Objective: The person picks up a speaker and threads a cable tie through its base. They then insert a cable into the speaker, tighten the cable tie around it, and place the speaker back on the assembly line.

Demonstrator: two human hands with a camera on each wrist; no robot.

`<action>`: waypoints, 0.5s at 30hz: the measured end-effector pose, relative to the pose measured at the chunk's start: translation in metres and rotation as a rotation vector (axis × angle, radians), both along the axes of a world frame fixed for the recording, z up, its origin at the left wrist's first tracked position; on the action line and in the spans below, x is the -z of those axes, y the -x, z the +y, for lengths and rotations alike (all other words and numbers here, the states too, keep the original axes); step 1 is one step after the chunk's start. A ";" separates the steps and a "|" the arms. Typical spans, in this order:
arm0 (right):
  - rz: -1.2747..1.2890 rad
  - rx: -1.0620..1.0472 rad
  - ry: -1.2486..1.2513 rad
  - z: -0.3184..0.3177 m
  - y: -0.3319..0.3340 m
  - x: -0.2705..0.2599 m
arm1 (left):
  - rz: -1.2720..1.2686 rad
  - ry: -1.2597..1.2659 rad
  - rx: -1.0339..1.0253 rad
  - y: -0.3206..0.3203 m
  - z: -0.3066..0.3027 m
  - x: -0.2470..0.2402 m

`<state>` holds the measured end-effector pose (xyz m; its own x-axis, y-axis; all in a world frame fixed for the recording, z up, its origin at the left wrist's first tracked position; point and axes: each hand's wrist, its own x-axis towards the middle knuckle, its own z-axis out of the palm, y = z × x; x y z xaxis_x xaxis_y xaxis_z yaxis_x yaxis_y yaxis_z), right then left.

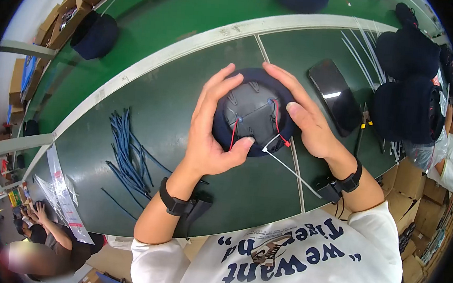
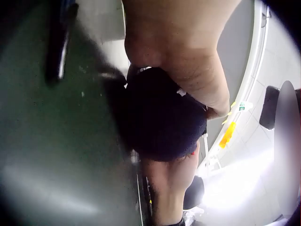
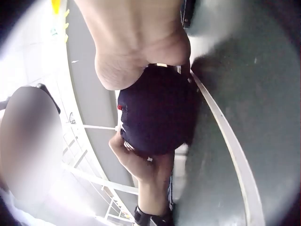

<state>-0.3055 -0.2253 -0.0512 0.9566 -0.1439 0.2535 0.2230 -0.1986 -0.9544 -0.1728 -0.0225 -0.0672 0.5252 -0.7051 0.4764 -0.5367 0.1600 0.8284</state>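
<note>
A round dark blue padded piece with a black plastic face (image 1: 254,116) is held between both hands above the green table. Red wires and a white zip tie (image 1: 293,170) are on its face, the tie's tail pointing toward the shirt. The left hand (image 1: 212,124) grips one side, thumb on the black face and fingers round the rim. On the other side the right hand (image 1: 312,121) holds the rim, its thumb at the edge. In the left wrist view the dark fabric side (image 2: 162,115) shows; the right wrist view shows it (image 3: 157,113) too.
Dark blue strips (image 1: 128,155) lie on the table at left. At right are a black phone (image 1: 335,96), yellow-and-black pliers (image 1: 363,125), white zip ties (image 1: 364,56) and stacked dark padded pieces (image 1: 405,106). Beyond the pale rail (image 1: 191,42) sit more dark pieces. Another person is at lower left.
</note>
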 end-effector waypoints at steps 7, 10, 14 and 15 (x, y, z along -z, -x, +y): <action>-0.065 0.128 0.086 0.011 -0.001 0.002 | -0.077 -0.046 -0.137 0.007 -0.004 0.002; -0.068 0.194 -0.212 0.013 0.003 -0.004 | -0.251 0.021 -0.192 0.007 0.001 -0.006; -0.084 -0.012 0.130 -0.018 0.011 -0.013 | -0.483 -0.055 -0.118 0.009 0.010 -0.021; -0.076 -0.041 0.171 -0.019 0.012 -0.015 | -0.406 -0.072 -0.121 0.011 0.005 -0.017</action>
<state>-0.3175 -0.2445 -0.0359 0.9379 -0.0534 0.3428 0.3046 -0.3458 -0.8875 -0.1839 -0.0171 -0.0497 0.3863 -0.6890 0.6133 -0.8330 0.0250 0.5527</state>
